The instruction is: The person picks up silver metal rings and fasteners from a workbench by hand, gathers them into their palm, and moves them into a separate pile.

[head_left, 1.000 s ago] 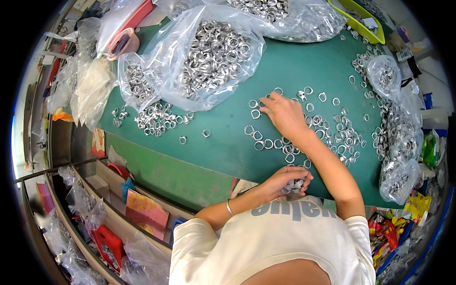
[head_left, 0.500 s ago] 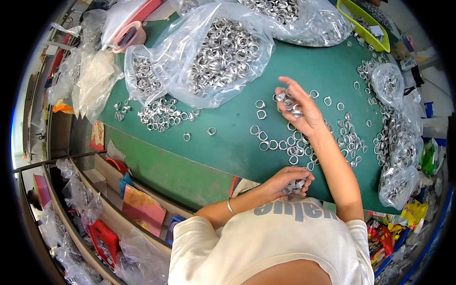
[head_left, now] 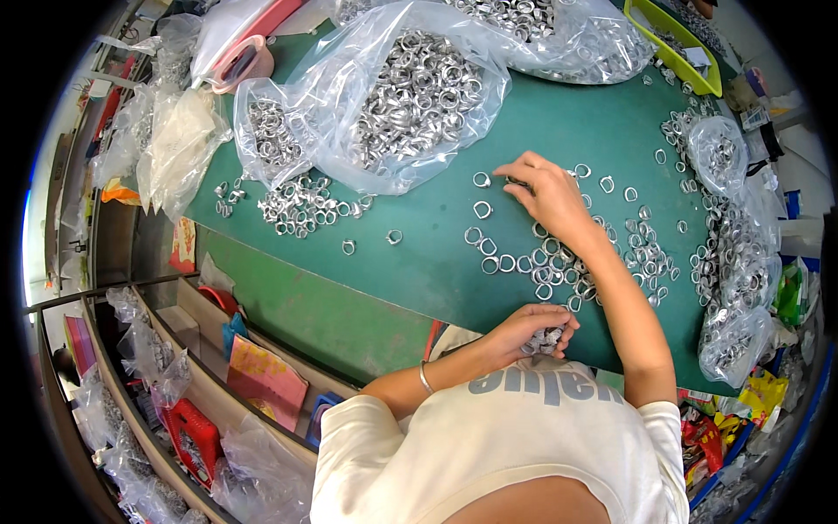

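Note:
My left hand is held close to my shirt at the table's near edge, its fingers closed round a clump of silvery metal rings. Out over the green tabletop, my right hand is turned palm down with curled fingers. A bit of metal shows under them; the rings in its palm are otherwise hidden. Just left of its fingertips lies a single ring, with another ring nearer to me. Below the right hand a loose cluster of rings spreads over the table, and more rings lie right of my forearm.
A large clear bag of rings lies open at the back, beside a small ring pile. Filled bags line the right edge. A yellow-green basket and a pink cup stand at the back. Cluttered shelving is lower left.
My right hand has turned from palm up, with several rings showing in it, to palm down, and its fingers now reach left toward the single ring. My left hand has hardly moved.

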The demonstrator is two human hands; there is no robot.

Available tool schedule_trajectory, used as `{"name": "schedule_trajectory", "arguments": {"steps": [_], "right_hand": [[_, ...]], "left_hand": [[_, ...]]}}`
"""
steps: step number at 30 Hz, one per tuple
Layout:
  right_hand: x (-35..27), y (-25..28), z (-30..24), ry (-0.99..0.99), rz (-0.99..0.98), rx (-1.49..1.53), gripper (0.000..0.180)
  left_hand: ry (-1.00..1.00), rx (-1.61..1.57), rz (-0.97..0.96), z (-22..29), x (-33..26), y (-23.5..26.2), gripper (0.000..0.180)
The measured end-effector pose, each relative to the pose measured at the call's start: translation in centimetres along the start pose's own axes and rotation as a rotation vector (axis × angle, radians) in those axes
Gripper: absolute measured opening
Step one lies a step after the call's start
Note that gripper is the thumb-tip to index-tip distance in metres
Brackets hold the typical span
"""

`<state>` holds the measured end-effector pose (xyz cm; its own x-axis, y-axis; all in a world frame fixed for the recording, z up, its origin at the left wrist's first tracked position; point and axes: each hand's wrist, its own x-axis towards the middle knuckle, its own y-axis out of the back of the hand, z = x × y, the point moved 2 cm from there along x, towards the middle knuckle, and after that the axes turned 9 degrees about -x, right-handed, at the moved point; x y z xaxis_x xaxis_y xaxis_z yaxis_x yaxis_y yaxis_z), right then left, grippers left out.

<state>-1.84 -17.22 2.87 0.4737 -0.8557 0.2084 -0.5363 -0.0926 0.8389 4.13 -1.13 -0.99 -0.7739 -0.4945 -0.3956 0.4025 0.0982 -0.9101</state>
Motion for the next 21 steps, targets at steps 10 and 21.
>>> {"name": "schedule_trajectory", "arguments": {"steps": [10, 21], "right_hand": [[1.1, -1.5, -0.1, 0.150, 0.009, -0.066, 0.006], [-1.2, 0.0, 1.2, -0.458, -0.071, 1.868, 0.019]], "left_hand": [[-0.001, 0.005, -0.008, 0.1, -0.1, 0.2, 0.021], [0.020, 0.012, -0.038, -0.1, 0.1, 0.2, 0.022]]}}
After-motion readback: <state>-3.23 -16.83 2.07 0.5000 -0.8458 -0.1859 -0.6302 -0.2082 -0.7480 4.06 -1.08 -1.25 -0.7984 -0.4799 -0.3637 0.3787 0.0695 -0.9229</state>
